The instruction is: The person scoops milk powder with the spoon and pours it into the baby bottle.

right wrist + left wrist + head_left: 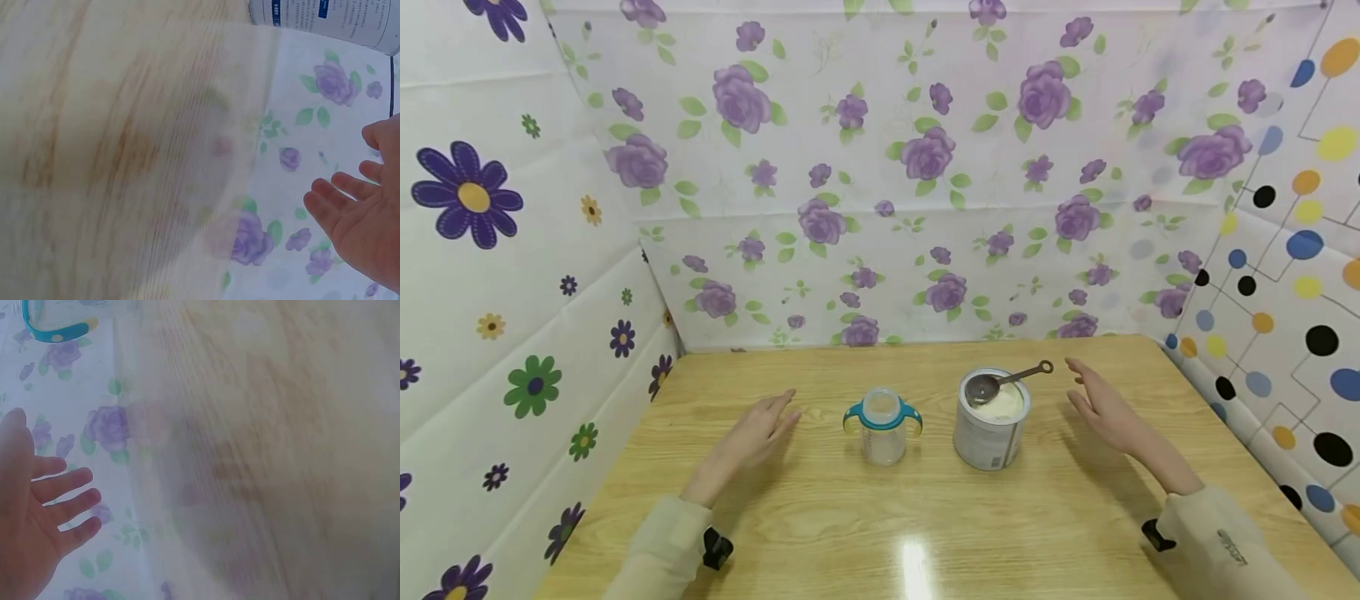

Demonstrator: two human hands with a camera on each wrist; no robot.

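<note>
My loose, empty left hand [752,435] and right hand [1107,412] flank the round grey metal can [977,440]. Brown plastic scoop [982,389] leans on its rim, probably for grabbing; clear blue-handled plastic bottle [883,444] left of the can.

Near the left hand [758,433] the clear bottle [883,446] has blue-yellow handles [913,417], near the right hand [1107,410] the can [985,442] is grey, the scoop [981,389] brown, and the cloth [883,100] beyond has purple roses.

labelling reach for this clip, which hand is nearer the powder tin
Right. The right hand is just right of the powder tin, not touching it; the left hand is farther away, with the bottle standing between it and the tin.
</note>
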